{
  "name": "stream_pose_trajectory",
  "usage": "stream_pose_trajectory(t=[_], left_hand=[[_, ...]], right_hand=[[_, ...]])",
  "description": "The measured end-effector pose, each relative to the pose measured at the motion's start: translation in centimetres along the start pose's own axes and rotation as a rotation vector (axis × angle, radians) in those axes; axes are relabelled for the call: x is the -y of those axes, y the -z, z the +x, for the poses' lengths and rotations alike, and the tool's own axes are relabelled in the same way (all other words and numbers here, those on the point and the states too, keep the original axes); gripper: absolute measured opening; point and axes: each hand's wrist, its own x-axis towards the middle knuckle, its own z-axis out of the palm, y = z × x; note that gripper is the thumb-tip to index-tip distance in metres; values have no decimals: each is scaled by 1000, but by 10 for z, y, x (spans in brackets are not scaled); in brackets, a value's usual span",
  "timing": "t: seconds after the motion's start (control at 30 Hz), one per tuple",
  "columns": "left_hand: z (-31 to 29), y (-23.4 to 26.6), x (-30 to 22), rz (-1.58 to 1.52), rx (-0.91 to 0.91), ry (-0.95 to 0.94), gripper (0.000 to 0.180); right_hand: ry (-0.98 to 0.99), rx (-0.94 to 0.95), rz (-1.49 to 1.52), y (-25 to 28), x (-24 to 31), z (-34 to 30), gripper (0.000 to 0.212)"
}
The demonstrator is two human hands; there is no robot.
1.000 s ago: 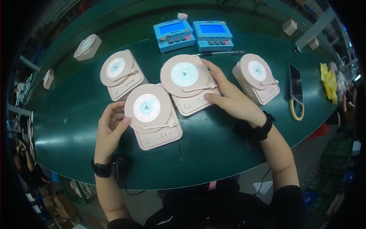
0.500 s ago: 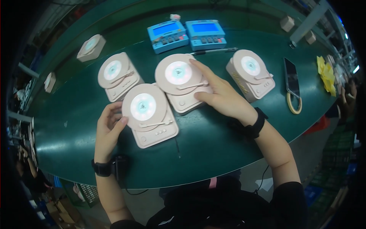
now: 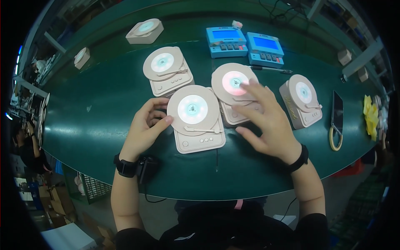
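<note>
A pale pink mini record player (image 3: 198,139) with a glowing disc lies in front of me. My left hand (image 3: 146,127) is closed at its left edge, with thumb and curled fingertips against the round platter. Just beyond it to the right is a second mini record player (image 3: 227,89), lit pinkish and touching or nearly touching the first. My right hand (image 3: 266,125) hovers over this one's right side, fingers apart and slightly blurred, hiding part of its tonearm and front. A third mini record player (image 3: 171,77) sits behind the first, and another mini record player (image 3: 302,100) stands to the right.
Two blue testers (image 3: 227,41) with lit screens stand at the back, a pen (image 3: 273,69) beside them. On the right lie a phone (image 3: 337,110) with a ring strap and a yellow crumpled piece (image 3: 370,116). More record players (image 3: 146,31) stand far left on the green table (image 3: 96,125).
My right hand has let go of the second record player and lifted off, fingers spread. That player's disc looks pinker. The whole view has shifted, while my left hand stays at the first player.
</note>
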Motion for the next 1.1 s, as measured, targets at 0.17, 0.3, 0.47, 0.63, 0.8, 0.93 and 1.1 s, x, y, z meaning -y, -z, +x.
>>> stream_pose_trajectory(t=[0.17, 0.3, 0.47, 0.63, 0.8, 0.93, 1.1], left_hand=[[-2, -2, -6, 29, -11, 4, 43], [-11, 6, -34, 298, -79, -140, 46], [26, 60, -79, 809, -165, -426, 49], [167, 131, -89, 1369, -168, -626, 69], [294, 136, -52, 1425, 63, -381, 95], [335, 106, -38, 1423, 223, -337, 101], [317, 85, -63, 1641, 146, -257, 104]], right_hand=[[153, 92, -186, -4, 9, 1, 38], [155, 132, -218, -6, 11, 4, 39], [126, 151, -213, -6, 8, 6, 40], [89, 157, -148, -2, 5, 8, 40], [69, 198, -148, -1, 1, 8, 38], [60, 214, -158, -3, -3, 8, 34], [65, 205, -127, -5, -2, 6, 31]])
